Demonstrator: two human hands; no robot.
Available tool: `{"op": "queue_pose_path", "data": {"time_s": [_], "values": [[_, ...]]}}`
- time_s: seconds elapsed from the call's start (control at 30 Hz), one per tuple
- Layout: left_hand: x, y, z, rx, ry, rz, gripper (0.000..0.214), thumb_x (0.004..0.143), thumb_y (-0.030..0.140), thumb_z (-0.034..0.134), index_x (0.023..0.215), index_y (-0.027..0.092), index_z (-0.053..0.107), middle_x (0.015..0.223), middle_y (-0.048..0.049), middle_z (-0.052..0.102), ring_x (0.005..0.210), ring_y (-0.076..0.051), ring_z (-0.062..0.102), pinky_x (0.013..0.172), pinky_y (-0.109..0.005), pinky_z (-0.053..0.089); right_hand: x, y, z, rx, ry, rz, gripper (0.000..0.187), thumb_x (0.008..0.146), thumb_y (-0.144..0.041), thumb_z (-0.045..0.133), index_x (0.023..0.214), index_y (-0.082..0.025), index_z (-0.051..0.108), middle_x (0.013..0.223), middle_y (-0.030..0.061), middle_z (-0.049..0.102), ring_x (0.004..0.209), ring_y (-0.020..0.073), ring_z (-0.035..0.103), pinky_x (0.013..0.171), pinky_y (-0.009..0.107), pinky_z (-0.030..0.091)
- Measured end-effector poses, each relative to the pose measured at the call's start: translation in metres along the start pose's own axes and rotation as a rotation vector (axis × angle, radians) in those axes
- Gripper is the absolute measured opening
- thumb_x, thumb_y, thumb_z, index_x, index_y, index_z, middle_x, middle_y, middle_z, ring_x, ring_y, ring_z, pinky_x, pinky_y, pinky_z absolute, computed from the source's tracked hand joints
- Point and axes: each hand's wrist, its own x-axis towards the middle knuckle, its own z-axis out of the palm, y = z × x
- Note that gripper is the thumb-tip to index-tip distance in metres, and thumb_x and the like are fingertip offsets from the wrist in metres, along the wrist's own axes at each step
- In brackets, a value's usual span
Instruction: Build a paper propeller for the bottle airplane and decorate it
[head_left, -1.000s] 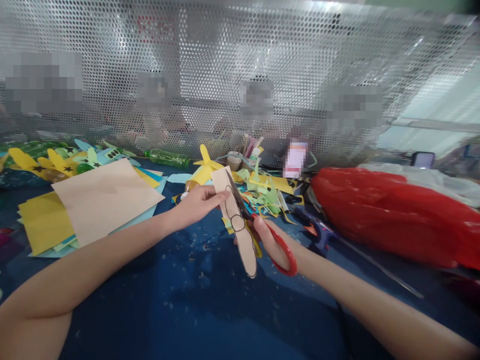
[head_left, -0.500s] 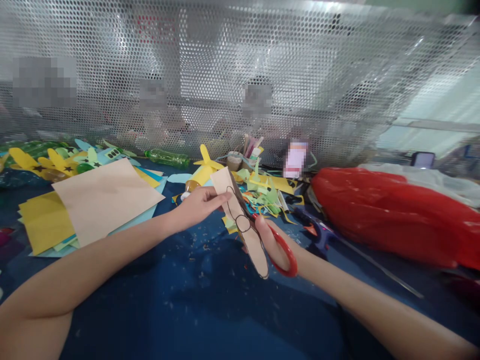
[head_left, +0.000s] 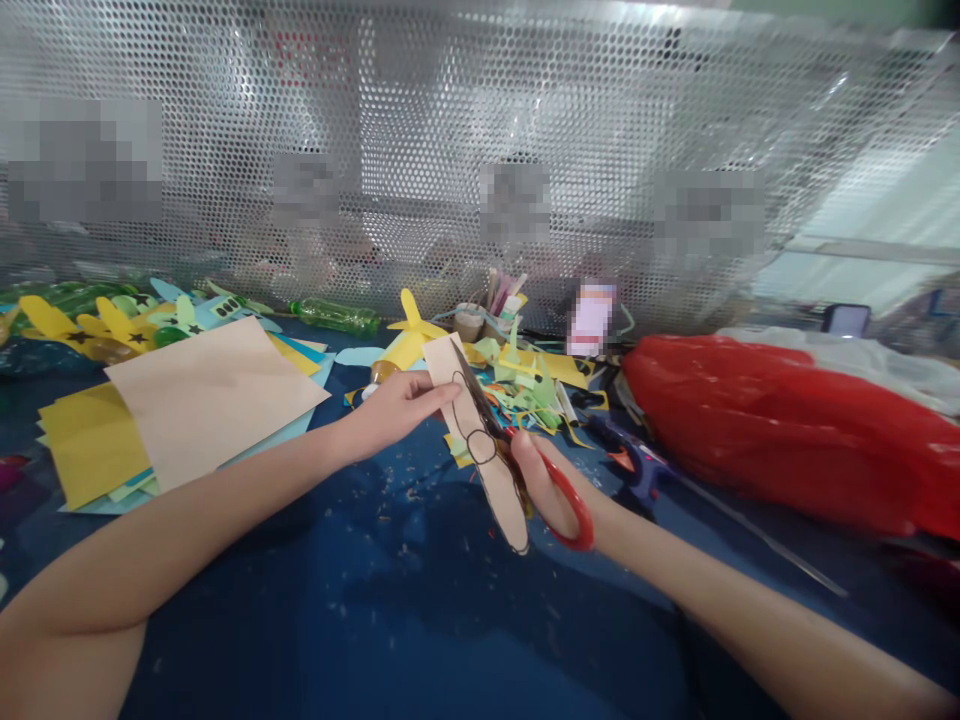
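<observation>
Between thumb and fingers, my left hand [head_left: 397,412] pinches the upper part of a pale beige paper strip [head_left: 499,490]. Black outlines mark the strip: a circle in its middle and a long rounded shape on either side. My right hand [head_left: 551,480] grips a pair of red-handled scissors [head_left: 576,525], thumb in one loop. The dark blades point up and to the left along the strip's right edge, beside the circle. Fingers of my right hand are partly hidden behind the handle and paper. The strip is held above the blue table [head_left: 300,620].
Left lies a stack of coloured sheets [head_left: 217,400]. Behind the hands are paper scraps [head_left: 536,395], a yellow propeller-topped model [head_left: 409,345] and a green bottle [head_left: 334,317]. A glue gun [head_left: 637,465] and red plastic bag [head_left: 757,430] are on the right. Perforated metal [head_left: 420,130] stands behind.
The lower end of the paper strip has shifted slightly left. The scissor blades now show more clearly along its edge. Both hands stay in nearly the same place.
</observation>
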Motion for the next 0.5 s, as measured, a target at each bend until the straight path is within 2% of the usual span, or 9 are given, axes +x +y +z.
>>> {"op": "queue_pose_path", "data": {"time_s": [0.23,0.37,0.5], "values": [[0.002,-0.001,0.000,-0.057,0.015,-0.023,0.022,0.088,0.028,0.060,0.075,0.015,0.073,0.085,-0.0059,0.076,0.080,-0.016,0.068,0.081,-0.031,0.053,-0.002,-0.001,0.001,0.036,-0.039,0.020,0.071,0.087,-0.079,0.013,0.050,-0.024,0.036,0.042,0.0022,0.045,0.041,0.0130,0.044,0.045,0.028,0.037],[0.002,0.000,0.000,-0.082,0.028,-0.043,0.023,0.088,0.028,0.060,0.073,0.016,0.073,0.081,-0.0052,0.076,0.079,-0.017,0.068,0.084,-0.031,0.052,0.001,0.005,0.001,0.069,-0.033,0.000,0.068,0.087,-0.079,0.016,0.051,-0.024,0.033,0.041,-0.0008,0.039,0.039,0.0109,0.036,0.040,0.027,0.031],[0.003,-0.001,-0.001,-0.107,0.034,-0.031,0.023,0.086,0.029,0.061,0.072,0.015,0.074,0.075,-0.0048,0.074,0.075,-0.016,0.068,0.084,-0.032,0.052,0.003,0.009,0.001,0.080,-0.022,-0.029,0.067,0.085,-0.082,0.017,0.056,-0.024,0.034,0.044,-0.0023,0.038,0.041,0.0105,0.034,0.039,0.026,0.030]]}}
